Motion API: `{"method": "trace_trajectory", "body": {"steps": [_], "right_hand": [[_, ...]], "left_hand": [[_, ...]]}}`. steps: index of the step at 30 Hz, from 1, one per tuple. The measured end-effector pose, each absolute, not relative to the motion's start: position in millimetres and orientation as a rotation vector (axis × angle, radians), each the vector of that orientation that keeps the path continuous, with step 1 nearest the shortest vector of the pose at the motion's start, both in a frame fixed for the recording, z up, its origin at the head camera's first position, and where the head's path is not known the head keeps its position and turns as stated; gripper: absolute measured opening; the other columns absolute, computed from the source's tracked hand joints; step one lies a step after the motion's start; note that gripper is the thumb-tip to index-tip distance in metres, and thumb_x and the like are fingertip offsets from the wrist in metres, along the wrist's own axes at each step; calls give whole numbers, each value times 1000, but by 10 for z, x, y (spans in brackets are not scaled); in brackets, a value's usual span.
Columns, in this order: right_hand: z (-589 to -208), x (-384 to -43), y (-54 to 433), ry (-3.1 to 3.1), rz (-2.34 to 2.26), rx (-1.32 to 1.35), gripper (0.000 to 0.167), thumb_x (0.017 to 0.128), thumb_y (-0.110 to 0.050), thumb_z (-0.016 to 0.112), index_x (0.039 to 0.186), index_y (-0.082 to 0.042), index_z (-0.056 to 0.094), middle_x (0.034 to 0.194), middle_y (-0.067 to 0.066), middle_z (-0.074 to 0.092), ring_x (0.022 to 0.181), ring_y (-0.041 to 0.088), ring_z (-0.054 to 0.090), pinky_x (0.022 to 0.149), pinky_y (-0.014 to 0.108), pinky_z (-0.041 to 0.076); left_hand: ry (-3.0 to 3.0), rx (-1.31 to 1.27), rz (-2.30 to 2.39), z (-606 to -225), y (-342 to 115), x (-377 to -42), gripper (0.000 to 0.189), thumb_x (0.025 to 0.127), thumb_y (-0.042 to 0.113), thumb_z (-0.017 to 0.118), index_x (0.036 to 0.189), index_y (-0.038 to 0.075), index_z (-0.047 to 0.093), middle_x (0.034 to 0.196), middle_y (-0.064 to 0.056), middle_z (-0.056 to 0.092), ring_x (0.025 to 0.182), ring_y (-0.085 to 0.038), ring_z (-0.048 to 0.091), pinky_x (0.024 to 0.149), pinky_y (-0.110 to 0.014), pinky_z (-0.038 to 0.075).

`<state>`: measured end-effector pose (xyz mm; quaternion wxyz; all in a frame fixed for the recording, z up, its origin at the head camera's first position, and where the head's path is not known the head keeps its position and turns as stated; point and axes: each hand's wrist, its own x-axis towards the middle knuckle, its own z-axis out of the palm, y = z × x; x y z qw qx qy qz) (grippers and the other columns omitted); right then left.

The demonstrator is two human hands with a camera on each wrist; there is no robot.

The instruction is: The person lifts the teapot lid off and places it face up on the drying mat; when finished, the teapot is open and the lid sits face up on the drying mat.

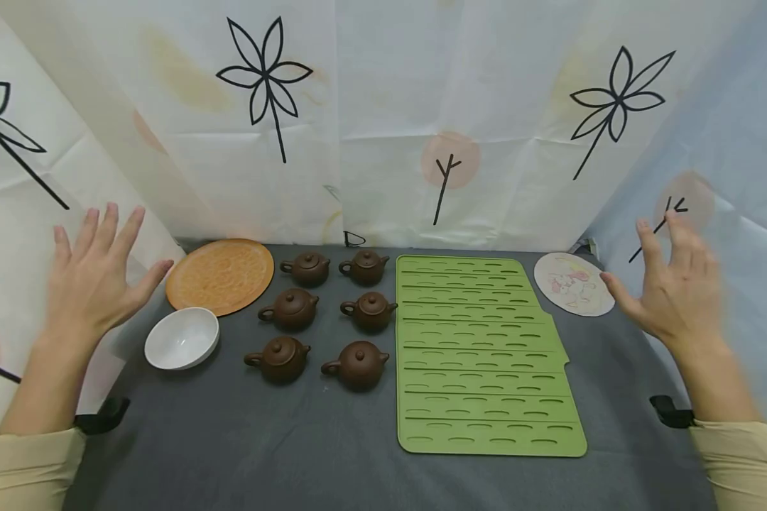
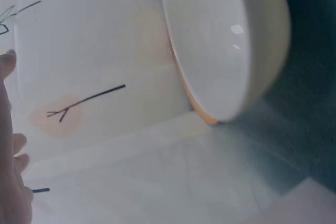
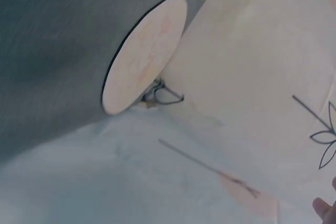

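My left hand is raised at the left with its fingers spread and nothing in it. Nearest to it are a white bowl and a round orange mat, whose front edge meets the bowl in the head view. The bowl looms large in the left wrist view. At the right my right hand is held up, fingers extended and holding nothing. Beside it lies a round pale mat with a pink drawing, also a pale disc in the right wrist view.
Several brown teapots, among them a front one and a back one, stand in two columns mid-table. A green slotted mat lies to their right on the dark grey cloth. Patterned white curtains enclose the back and sides.
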<state>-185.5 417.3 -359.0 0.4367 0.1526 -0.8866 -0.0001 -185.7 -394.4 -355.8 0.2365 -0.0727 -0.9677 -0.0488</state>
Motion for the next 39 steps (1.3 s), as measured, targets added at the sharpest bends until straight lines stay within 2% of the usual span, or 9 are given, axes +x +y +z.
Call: {"method": "trace_trajectory", "body": {"steps": [3,5,9,11,17,21,28,34,39], "right_hand": [[-3641,-1924,4049,-2166,29,415,88,103,-71,39,154,0,50,158,38,46,135,63,49,93,79,45],[-3671,-1967,3961,-2161,77,456,84,105,-66,41,151,4,50,154,40,49,130,64,52,91,79,48],[-3723,-2035,3760,-2205,232,573,80,109,-60,43,150,9,48,151,43,48,128,65,53,95,77,50],[-3749,-2065,3645,-2239,300,624,76,109,-54,47,152,9,46,150,42,49,130,62,52,99,75,49],[-3855,-2183,3261,-2303,515,733,60,98,-9,70,149,13,48,135,38,61,123,55,59,98,67,51],[-3902,-2279,2981,-2353,626,751,54,94,5,77,142,12,55,122,32,69,111,47,69,88,60,61],[-3919,-2474,2455,-2451,937,790,30,99,2,74,128,7,67,111,24,76,99,39,76,82,54,68],[-3925,-2629,2020,-2583,1154,778,23,104,-6,71,125,3,70,114,22,77,100,38,78,84,49,69],[-3992,-2782,1734,-2643,1292,809,24,106,-9,69,126,2,70,119,23,76,104,40,78,88,51,68]], "left_hand": [[-2688,-197,-240,-3548,-3885,-1903,82,106,54,56,173,17,28,174,-31,31,162,-56,28,132,-82,3],[-2697,-196,-332,-3568,-3834,-1936,78,106,49,58,171,15,33,168,-33,41,153,-60,39,128,-84,15],[-2723,-196,-536,-3607,-3690,-1976,69,106,38,62,166,11,43,155,-34,56,140,-61,49,109,-83,38],[-2730,-213,-614,-3609,-3595,-1989,64,107,35,63,163,9,48,147,-35,61,134,-60,53,98,-78,43],[-2755,-291,-809,-3626,-3282,-2063,51,110,35,62,151,5,59,138,-30,69,130,-53,61,99,-72,48],[-2821,-332,-938,-3634,-3068,-2147,50,113,39,58,149,5,60,141,-26,69,131,-49,63,107,-70,49],[-2948,-377,-1075,-3613,-2781,-2299,51,111,54,56,144,17,67,144,-13,71,135,-39,66,110,-61,56],[-2959,-564,-1313,-3687,-2528,-2502,45,114,40,57,142,6,67,146,-22,66,135,-41,64,113,-62,53],[-2965,-648,-1491,-3773,-2384,-2669,43,113,30,60,144,1,64,150,-27,62,136,-44,64,111,-62,58]]}}
